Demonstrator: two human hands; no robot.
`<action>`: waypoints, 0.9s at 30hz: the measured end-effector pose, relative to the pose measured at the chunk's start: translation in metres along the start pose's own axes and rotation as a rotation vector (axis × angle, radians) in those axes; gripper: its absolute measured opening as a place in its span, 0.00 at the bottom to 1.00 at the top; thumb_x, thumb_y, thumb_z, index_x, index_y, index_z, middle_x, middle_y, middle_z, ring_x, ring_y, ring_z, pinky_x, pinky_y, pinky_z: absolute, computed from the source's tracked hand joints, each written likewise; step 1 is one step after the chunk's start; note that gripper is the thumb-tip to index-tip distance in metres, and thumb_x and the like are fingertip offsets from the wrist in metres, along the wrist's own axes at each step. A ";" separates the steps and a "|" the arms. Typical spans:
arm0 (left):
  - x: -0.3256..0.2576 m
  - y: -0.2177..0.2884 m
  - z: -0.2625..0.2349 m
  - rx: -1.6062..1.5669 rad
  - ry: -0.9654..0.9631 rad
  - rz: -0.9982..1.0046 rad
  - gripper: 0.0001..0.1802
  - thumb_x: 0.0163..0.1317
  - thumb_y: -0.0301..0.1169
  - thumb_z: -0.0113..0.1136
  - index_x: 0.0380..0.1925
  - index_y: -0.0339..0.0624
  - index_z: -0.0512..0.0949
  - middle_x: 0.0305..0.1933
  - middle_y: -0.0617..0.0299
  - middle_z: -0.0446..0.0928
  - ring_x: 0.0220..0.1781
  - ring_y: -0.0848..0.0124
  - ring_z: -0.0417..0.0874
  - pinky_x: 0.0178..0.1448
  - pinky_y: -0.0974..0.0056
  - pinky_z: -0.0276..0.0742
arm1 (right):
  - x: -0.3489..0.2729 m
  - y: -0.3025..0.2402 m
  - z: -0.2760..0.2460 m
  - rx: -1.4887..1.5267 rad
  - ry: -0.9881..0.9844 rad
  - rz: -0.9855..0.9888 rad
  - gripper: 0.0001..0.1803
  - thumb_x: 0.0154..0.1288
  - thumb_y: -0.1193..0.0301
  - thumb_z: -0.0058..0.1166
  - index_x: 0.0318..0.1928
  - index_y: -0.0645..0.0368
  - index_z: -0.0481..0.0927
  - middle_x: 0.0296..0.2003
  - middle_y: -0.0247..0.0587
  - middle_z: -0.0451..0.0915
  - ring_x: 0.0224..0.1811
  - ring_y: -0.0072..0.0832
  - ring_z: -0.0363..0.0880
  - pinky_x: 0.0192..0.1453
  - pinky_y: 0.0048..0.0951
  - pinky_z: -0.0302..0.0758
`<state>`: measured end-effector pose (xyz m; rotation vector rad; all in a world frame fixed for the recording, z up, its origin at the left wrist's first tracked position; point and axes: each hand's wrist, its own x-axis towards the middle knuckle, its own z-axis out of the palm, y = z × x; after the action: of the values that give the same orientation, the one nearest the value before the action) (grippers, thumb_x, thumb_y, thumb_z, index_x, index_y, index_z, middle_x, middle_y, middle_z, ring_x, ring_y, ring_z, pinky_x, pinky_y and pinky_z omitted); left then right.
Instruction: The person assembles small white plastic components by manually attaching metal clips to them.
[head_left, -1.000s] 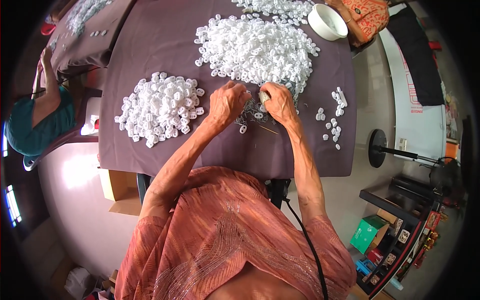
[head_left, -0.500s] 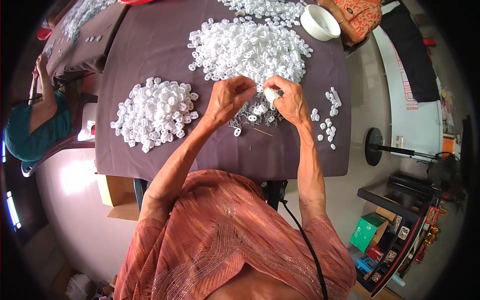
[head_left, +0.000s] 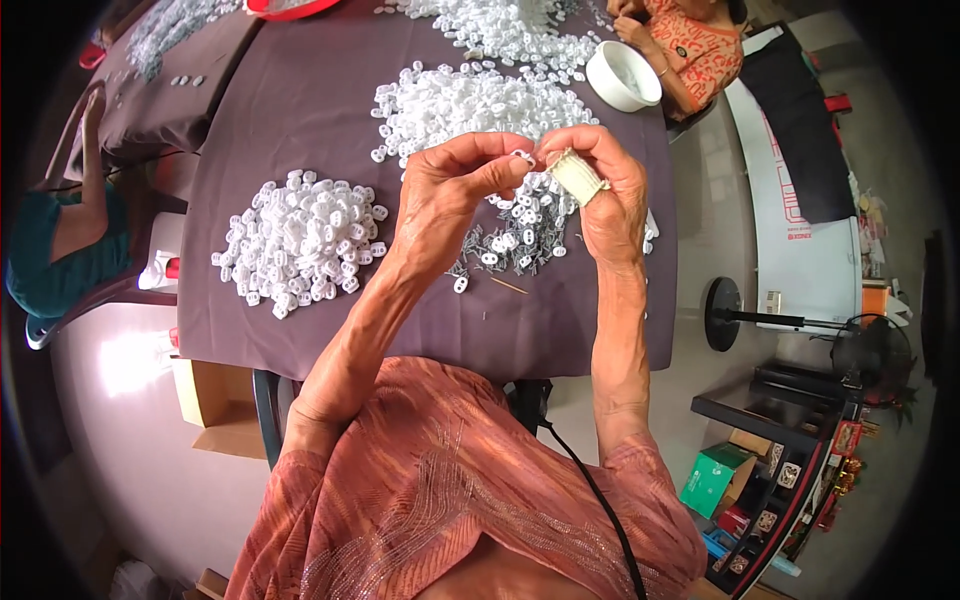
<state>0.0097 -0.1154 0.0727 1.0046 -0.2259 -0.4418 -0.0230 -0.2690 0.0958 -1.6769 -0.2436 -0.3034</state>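
As I work remotely, one white two-holed piece sits in my left hand, grip pinched narrow on it, above the worktop. One right hand, pale yellow thumb cover, just beside the piece; its grip I cannot tell. Below: grey slivers. Left: one white heap.

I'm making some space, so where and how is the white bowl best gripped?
Probably by the near rim of the white bowl, pinched over the edge and approached from the person's side: its open-topped wall shows no handle, white pieces lie to its left, and a co-worker's arm is close on its right.
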 end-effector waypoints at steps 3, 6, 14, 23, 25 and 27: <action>-0.004 0.007 0.009 -0.086 -0.002 0.032 0.11 0.50 0.25 0.63 0.34 0.33 0.77 0.30 0.63 0.77 0.30 0.77 0.73 0.37 0.72 0.70 | 0.002 -0.009 0.002 -0.015 0.033 -0.073 0.08 0.52 0.82 0.42 0.33 0.64 0.74 0.29 0.35 0.76 0.32 0.18 0.74 0.39 0.18 0.70; -0.006 0.010 0.011 -0.124 -0.021 0.068 0.10 0.49 0.24 0.63 0.33 0.34 0.77 0.29 0.64 0.76 0.30 0.77 0.74 0.37 0.72 0.70 | 0.003 -0.019 0.004 0.025 0.012 -0.095 0.07 0.53 0.82 0.43 0.32 0.63 0.74 0.30 0.35 0.76 0.33 0.17 0.73 0.40 0.19 0.70; -0.018 0.022 0.018 -0.065 0.004 0.099 0.10 0.48 0.23 0.64 0.32 0.36 0.77 0.30 0.64 0.76 0.30 0.78 0.74 0.36 0.73 0.71 | -0.003 -0.026 0.005 0.019 0.008 -0.064 0.06 0.55 0.79 0.48 0.35 0.66 0.73 0.35 0.42 0.74 0.38 0.23 0.71 0.46 0.23 0.67; -0.020 0.020 0.014 -0.086 -0.029 0.131 0.09 0.51 0.21 0.60 0.34 0.33 0.77 0.30 0.64 0.77 0.31 0.81 0.73 0.36 0.76 0.70 | -0.004 -0.025 0.007 0.004 0.003 -0.068 0.07 0.54 0.79 0.47 0.35 0.66 0.73 0.36 0.43 0.74 0.38 0.23 0.71 0.47 0.22 0.67; -0.019 0.020 0.013 -0.067 -0.028 0.137 0.09 0.51 0.21 0.60 0.34 0.33 0.77 0.30 0.64 0.77 0.31 0.81 0.73 0.36 0.76 0.70 | -0.004 -0.024 0.008 0.007 -0.003 -0.060 0.07 0.54 0.79 0.47 0.35 0.66 0.73 0.36 0.43 0.74 0.38 0.23 0.71 0.47 0.22 0.66; -0.019 0.020 0.013 -0.078 -0.030 0.127 0.09 0.51 0.20 0.60 0.34 0.33 0.77 0.30 0.64 0.77 0.31 0.81 0.74 0.37 0.75 0.70 | -0.004 -0.024 0.007 -0.020 -0.010 -0.068 0.08 0.52 0.78 0.47 0.35 0.66 0.73 0.36 0.43 0.74 0.38 0.22 0.71 0.47 0.22 0.66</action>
<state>-0.0074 -0.1073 0.0970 0.9018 -0.2954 -0.3477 -0.0348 -0.2585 0.1162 -1.6921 -0.3062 -0.3499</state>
